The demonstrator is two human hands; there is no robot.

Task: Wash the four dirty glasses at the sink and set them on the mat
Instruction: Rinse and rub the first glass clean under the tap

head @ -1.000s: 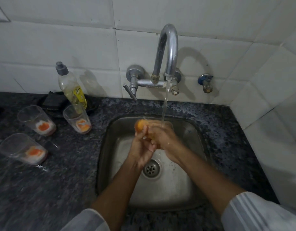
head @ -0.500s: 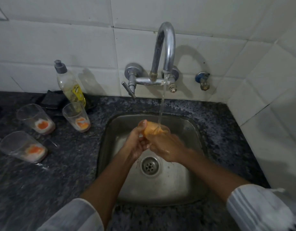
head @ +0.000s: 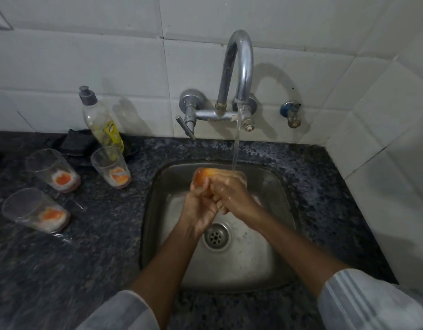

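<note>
Gripping one glass (head: 201,177), seemingly on its side, under the tap (head: 236,75): left hand (head: 198,206), right hand (head: 232,194).

Sink: square steel sink basin (head: 272,270) set in the speckled dark stone counter (head: 86,270), right of centre.
Tap: curved chrome wall tap (head: 236,75) behind the basin — its stream falls into it.
Hands: left hand (head: 198,208) and right hand (head: 232,194) together over the basin, around an orange-stained clear glass (head: 201,177).
Counter left: three clear tumblers with orange residue — (head: 52,170), (head: 110,166), (head: 35,213).
Behind them: clear soap bottle with grey cap (head: 99,117), against the wall.
</note>
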